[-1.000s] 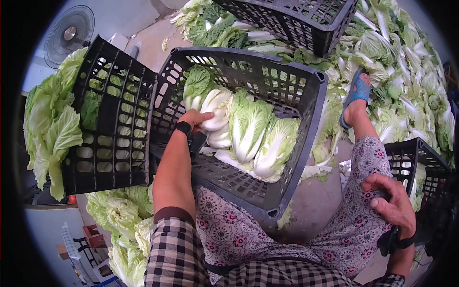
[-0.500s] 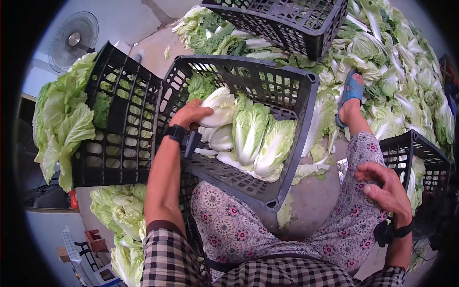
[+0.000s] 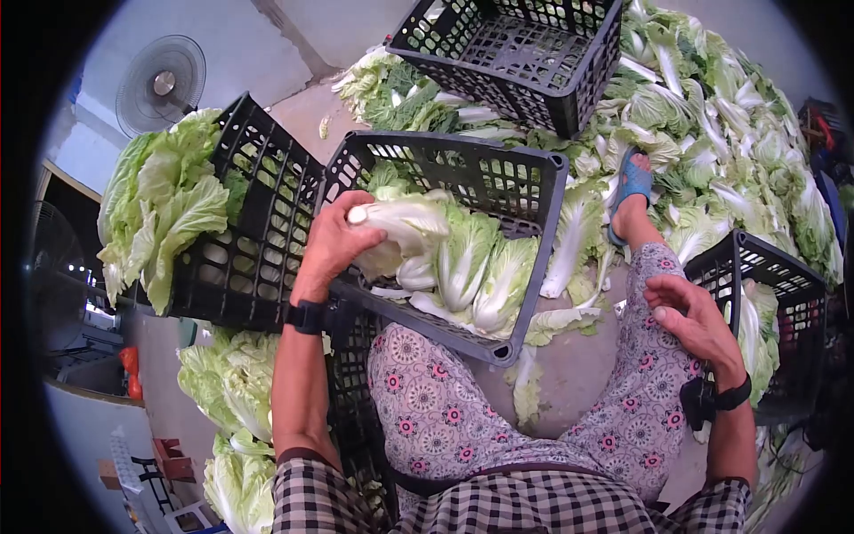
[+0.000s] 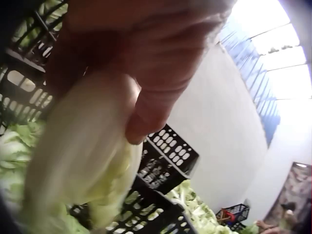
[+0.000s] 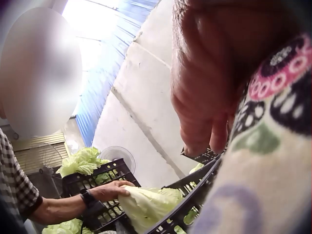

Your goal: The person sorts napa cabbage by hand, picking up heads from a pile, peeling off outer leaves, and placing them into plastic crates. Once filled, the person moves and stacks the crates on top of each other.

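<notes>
My left hand [image 3: 334,238] grips a napa cabbage [image 3: 405,221] at its white base, thumb on the near side. The held cabbage lies slanted over the left part of a black plastic crate [image 3: 551,233], its leafy end pointing right and inward. In the left wrist view the thumb presses along the pale stalks of the cabbage [image 4: 80,141]. More napa cabbages [image 3: 507,276] lie side by side in that crate. The right hand [image 3: 694,319] rests by the patterned trouser leg, holding nothing, its fingers loosely bent.
A crate [image 3: 253,214] with cabbage leaves hanging over its side stands at left. Another crate [image 3: 569,89] sits on the cabbage pile [image 3: 694,125] behind. At right is a further crate [image 3: 801,294] with cabbage inside. More cabbages [image 3: 236,378] lie at lower left.
My left hand has raised the cabbage and drawn its base up toward the left rim of the crate. The right hand stays by the leg. The head view has shifted slightly.
</notes>
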`<state>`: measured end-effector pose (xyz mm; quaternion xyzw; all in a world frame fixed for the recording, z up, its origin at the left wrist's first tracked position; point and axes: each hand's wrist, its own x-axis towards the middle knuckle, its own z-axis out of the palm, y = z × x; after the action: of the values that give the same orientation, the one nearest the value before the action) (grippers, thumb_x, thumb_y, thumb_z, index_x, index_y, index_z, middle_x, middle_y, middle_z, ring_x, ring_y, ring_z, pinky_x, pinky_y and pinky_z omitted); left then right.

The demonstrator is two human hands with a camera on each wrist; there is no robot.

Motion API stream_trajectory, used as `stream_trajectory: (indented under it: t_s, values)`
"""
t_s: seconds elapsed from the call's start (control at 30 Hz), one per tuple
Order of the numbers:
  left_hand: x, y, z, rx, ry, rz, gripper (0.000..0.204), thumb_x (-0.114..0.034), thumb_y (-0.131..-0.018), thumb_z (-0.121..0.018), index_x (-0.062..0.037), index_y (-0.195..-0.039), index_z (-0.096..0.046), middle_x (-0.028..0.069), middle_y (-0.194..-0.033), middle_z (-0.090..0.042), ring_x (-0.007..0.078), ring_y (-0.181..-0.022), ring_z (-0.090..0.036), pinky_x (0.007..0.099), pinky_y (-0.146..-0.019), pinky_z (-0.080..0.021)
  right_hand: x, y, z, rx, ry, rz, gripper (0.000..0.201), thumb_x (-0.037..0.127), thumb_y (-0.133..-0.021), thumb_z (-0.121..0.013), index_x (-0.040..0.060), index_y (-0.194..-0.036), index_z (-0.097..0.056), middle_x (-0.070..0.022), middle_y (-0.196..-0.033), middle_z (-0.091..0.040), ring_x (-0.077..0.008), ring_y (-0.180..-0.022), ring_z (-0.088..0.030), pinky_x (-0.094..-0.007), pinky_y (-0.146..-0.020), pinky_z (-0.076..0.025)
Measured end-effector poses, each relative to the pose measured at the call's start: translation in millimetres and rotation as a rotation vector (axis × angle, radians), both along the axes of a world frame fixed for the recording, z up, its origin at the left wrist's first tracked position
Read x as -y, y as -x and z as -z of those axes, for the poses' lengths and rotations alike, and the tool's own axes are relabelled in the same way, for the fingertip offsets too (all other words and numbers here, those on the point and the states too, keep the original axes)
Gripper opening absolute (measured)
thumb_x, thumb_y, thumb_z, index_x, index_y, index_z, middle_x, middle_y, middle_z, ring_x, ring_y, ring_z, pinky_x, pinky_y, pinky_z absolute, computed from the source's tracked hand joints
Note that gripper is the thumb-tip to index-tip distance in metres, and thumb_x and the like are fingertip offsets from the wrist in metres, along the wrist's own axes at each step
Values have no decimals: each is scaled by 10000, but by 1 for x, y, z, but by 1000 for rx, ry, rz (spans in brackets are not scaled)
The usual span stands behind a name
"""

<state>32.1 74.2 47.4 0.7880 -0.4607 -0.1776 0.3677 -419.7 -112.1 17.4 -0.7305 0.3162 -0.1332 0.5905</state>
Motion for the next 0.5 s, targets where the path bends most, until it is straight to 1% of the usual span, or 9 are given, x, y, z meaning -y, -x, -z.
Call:
stream_trajectory:
  t_s: [0.07, 0.1, 0.2, 0.23, 0.33, 0.37, 0.4, 0.43, 0.5]
  values:
    - [-4, 14, -10, -22, 71, 41, 511, -147, -664, -778, -10, -1109, -567, 57, -939, -628, 127, -847, -580, 261, -761, -482, -2, 2, 0, -8, 28, 17, 450, 201, -807, -635, -37, -1173, -530, -97, -1028, -611, -164, -942, -575, -299, -857, -467]
    - [-6, 22, -15, -85, 106, 45, 540, -173, -660, -798, -17, -1120, -562, 51, -963, -622, 122, -866, -572, 264, -770, -482, -4, 2, -1, -6, 29, 16, 451, 193, -799, -633, -38, -1173, -528, -109, -1035, -610, -179, -957, -576, -309, -879, -458]
    - [-15, 49, -31, -120, 241, 86, 542, -182, -666, -800, -18, -1123, -559, 49, -1001, -613, 119, -892, -562, 263, -778, -481, -12, 2, -7, 18, 172, 11, 479, 193, -786, -646, -40, -1185, -518, -129, -1046, -608, -201, -974, -573, -325, -899, -448]
    - [-18, 63, -41, -159, 257, 119, 534, -142, -665, -783, -22, -1133, -556, 52, -1042, -598, 117, -931, -556, 260, -801, -478, -13, 3, -9, -24, 190, 7, 602, 217, -747, -689, -33, -1246, -462, -177, -1156, -565, -264, -1073, -543, -361, -965, -405]
    - [-23, 100, -62, -208, 306, 223, 541, -101, -649, -767, -21, -1141, -556, 55, -1062, -594, 123, -961, -562, 260, -837, -471, -30, -1, -32, -36, 503, 34, 778, 267, -681, -753, -16, -1310, -395, -206, -1274, -487, -313, -1185, -475, -385, -1024, -349]
    - [-23, 110, -68, -140, 283, 259, 563, -77, -629, -753, -24, -1155, -557, 69, -1093, -595, 147, -992, -572, 271, -870, -465, -36, -7, -41, 30, 553, 6, 818, 283, -661, -769, -12, -1320, -384, -212, -1296, -464, -322, -1213, -447, -389, -1040, -328]
    - [-22, 123, -72, -85, 282, 307, 578, -91, -620, -758, -38, -1161, -562, 83, -1105, -600, 193, -1001, -582, 302, -902, -456, -43, -16, -52, 94, 602, -19, 859, 300, -641, -785, -7, -1330, -373, -218, -1319, -441, -332, -1241, -420, -393, -1055, -307]
    - [-18, 137, -75, -94, 292, 377, 590, -98, -616, -760, -47, -1169, -561, 90, -1111, -599, 212, -1022, -572, 315, -917, -448, -51, -24, -60, 158, 651, -42, 900, 316, -621, -801, -2, -1340, -362, -225, -1342, -418, -342, -1268, -393, -397, -1071, -286]
    - [-7, 171, -79, -75, 331, 544, 613, -112, -609, -765, -59, -1184, -557, 102, -1126, -592, 239, -1065, -550, 334, -942, -432, -69, -47, -64, 234, 678, -151, 909, 317, -620, -814, 7, -1344, -360, -204, -1314, -452, -317, -1244, -427, -392, -1051, -322]
